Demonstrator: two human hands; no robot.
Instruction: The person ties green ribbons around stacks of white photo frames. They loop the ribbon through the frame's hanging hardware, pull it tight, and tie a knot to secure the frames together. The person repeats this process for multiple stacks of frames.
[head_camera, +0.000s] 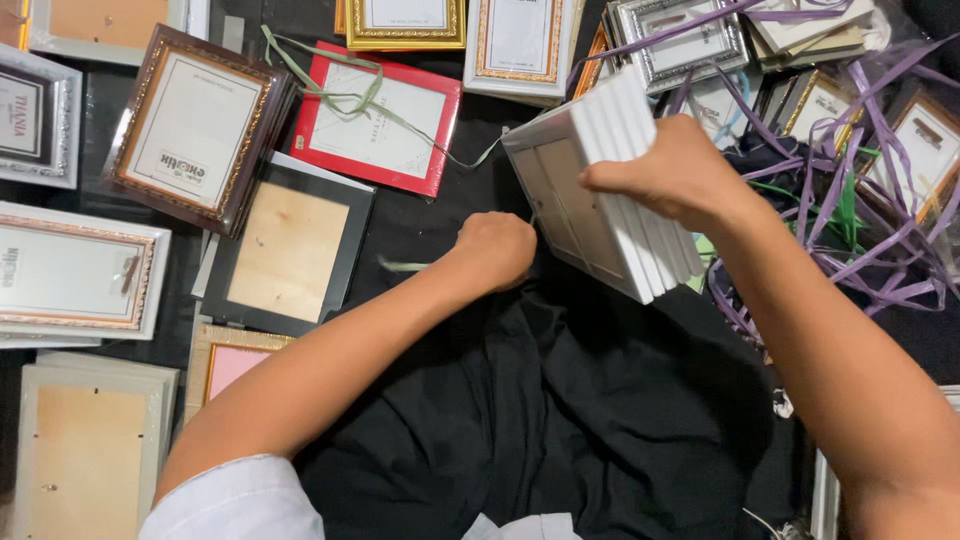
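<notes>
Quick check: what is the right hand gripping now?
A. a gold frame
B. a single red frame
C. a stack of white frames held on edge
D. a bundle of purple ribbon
C: the right hand closes over the top of a stack of white frames tilted on edge above the black cloth, while the red frame lies flat apart from it.
</notes>
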